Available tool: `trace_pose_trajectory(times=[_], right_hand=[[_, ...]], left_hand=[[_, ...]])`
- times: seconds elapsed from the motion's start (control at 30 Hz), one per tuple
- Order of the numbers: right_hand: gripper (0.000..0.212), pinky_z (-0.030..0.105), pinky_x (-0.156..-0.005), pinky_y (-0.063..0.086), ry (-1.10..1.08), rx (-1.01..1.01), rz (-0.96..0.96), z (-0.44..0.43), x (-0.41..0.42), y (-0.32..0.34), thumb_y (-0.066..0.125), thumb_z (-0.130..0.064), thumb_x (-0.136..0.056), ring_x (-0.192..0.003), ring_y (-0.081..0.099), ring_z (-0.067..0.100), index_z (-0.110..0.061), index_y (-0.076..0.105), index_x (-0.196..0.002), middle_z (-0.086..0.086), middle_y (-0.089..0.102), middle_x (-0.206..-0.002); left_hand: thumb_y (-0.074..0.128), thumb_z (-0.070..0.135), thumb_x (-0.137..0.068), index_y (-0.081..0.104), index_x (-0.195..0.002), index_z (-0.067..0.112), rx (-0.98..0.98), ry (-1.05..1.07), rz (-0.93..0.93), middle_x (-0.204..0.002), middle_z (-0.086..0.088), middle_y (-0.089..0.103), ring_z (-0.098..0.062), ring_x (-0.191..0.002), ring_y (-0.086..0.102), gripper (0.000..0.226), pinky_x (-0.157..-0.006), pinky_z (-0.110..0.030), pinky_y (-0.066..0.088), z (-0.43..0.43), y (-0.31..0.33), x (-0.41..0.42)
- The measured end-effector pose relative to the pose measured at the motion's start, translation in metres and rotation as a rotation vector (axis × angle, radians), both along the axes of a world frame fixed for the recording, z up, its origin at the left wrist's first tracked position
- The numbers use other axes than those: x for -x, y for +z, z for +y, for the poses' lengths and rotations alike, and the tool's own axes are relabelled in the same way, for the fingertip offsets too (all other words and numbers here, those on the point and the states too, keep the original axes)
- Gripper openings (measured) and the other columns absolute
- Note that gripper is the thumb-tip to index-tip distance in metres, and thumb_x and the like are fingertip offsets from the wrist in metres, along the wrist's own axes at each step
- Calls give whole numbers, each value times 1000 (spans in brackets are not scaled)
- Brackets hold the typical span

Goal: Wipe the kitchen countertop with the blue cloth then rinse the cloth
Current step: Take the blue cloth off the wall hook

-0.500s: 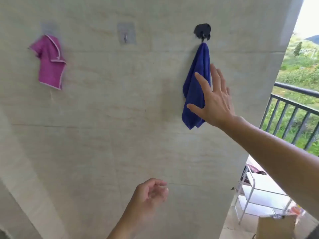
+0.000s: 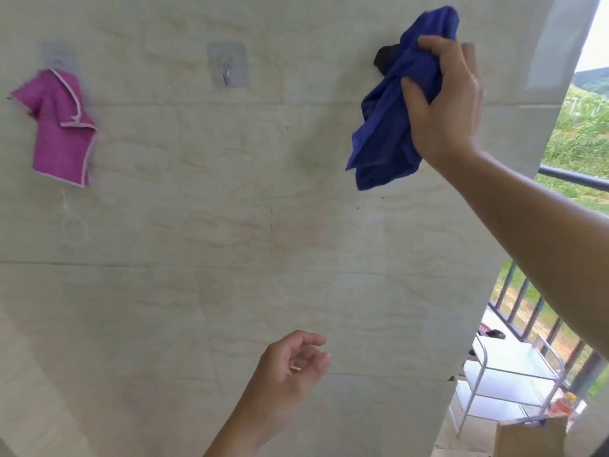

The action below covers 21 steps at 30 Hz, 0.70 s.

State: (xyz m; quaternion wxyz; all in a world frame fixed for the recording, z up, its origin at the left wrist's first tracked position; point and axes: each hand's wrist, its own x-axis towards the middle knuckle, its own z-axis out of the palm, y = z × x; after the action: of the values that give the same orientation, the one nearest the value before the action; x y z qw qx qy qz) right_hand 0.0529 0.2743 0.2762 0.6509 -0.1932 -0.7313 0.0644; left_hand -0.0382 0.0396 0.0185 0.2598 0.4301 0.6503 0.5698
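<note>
At the tiled wall (image 2: 230,225), our right hand (image 2: 445,100) grips the blue cloth (image 2: 382,136), fingers (image 2: 436,44) and thumb curled round its bunched middle, right by the black hook (image 2: 382,61). We cannot tell whether the blue cloth is free of the hook. Our left hand (image 2: 290,367) hangs low, its fingers loosely curled and holding nothing.

We judge this the fetching step: wiping and rinsing are not yet begun, and no surface or sink is in view. The next move, as we read it, calls for a lift up and away so no loop snags, then a carry to the surface.

The blue cloth looks soft and nappy, crumpled into deep folds with corners drooping. The wall is glossy, pale and marbled. A pink cloth (image 2: 61,130) with pale piping hangs far left, and a clear stick-on hook (image 2: 227,65) sits bare between.
</note>
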Motion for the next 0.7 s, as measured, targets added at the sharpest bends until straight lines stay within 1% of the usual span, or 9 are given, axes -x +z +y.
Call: trace_pose_trajectory(times=[0.03, 0.13, 0.2, 0.3, 0.43, 0.5, 0.57, 0.63, 0.7], right_hand=[[42, 5, -75, 36, 1, -1, 55, -3, -1, 7, 52, -26, -85, -87, 46, -6, -22, 52, -127, -3, 53, -119], [38, 5, -76, 37, -22, 8, 124, -12, -5, 9, 54, -26, -82, -86, 47, -12, -21, 55, -120, -3, 58, -114], [39, 8, -80, 41, -50, 59, 61, -19, -8, -3, 56, -28, -81, -91, 49, -9, -25, 56, -120, -7, 59, -113], [39, 22, -89, 47, -83, 167, -88, -33, -16, -38, 60, -29, -79, -100, 54, 2, -31, 58, -119, -11, 60, -113], [38, 30, -89, 50, -139, 350, -223, -56, -36, -104, 65, -26, -78, -99, 57, 7, -35, 62, -115, -9, 63, -109], [38, 31, -88, 50, -170, 452, -304, -69, -53, -142, 68, -24, -78, -98, 58, 9, -35, 63, -113, -9, 64, -107], [37, 29, -86, 49, -215, 558, -373, -85, -77, -181, 71, -22, -77, -96, 58, 10, -33, 65, -111, -9, 64, -105], [37, 29, -85, 48, -270, 663, -416, -108, -106, -219, 74, -21, -76, -96, 58, 12, -34, 66, -109, -9, 64, -104], [36, 30, -87, 48, -331, 756, -442, -134, -139, -253, 75, -22, -74, -97, 58, 13, -33, 68, -108, -7, 65, -105]], left_hand=[[65, 60, -64, 67, -94, 45, 9, -22, 3, -91, 3, 70, -15, -95, 67, 33, -90, -36, 52, 2, -1, 4], [65, 59, -64, 66, -94, 45, 46, -101, 8, -90, 4, 71, -15, -94, 66, 33, -90, -36, 52, 9, -6, 16], [67, 54, -69, 68, -95, 39, 89, -157, 23, -89, 7, 70, -13, -92, 66, 30, -89, -30, 52, 12, -11, 22], [69, 38, -84, 66, -99, 32, 161, -257, 83, -84, 11, 67, -4, -83, 62, 16, -75, -13, 46, 14, -25, 30], [65, 35, -89, 63, -104, 33, 263, -410, 206, -91, 10, 67, 1, -82, 59, 15, -72, -9, 43, 14, -53, 30], [61, 39, -90, 62, -109, 33, 325, -515, 279, -94, 11, 67, 3, -84, 59, 20, -74, -9, 44, 12, -71, 22], [58, 45, -90, 59, -115, 34, 402, -654, 389, -97, 12, 66, 3, -86, 60, 28, -81, -16, 47, 8, -91, 10], [58, 46, -89, 56, -120, 34, 484, -815, 511, -98, 13, 63, -5, -90, 60, 33, -87, -24, 47, 3, -110, -5], [59, 44, -89, 57, -121, 32, 530, -969, 562, -95, 11, 62, -7, -89, 59, 35, -87, -28, 47, -2, -126, -22]])
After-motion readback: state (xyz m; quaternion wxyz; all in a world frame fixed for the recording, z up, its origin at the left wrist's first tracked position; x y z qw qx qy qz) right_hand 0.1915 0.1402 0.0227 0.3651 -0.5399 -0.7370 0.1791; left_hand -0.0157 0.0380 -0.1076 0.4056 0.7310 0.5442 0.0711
